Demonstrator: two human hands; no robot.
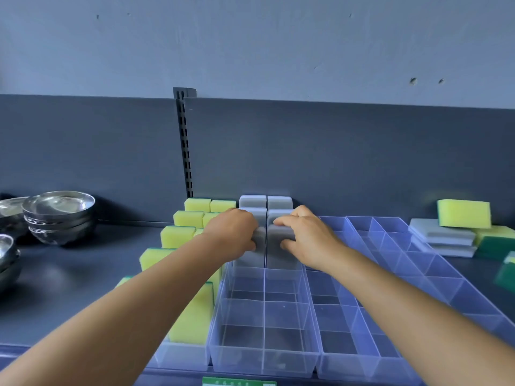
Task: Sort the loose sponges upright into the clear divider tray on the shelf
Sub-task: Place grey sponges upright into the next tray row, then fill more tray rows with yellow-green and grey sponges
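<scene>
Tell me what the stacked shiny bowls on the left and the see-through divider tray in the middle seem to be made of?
Stacked shiny bowls: apparently polished steel, since they mirror the light. See-through divider tray: likely clear hard plastic, glossy, with the dark shelf showing through its thin walls.

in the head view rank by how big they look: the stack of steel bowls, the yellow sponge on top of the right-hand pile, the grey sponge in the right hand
1. stack of steel bowls
2. yellow sponge atop the right-hand pile
3. grey sponge held by the right hand, partly hidden by the fingers, so its rank against the yellow one is unsure
</scene>
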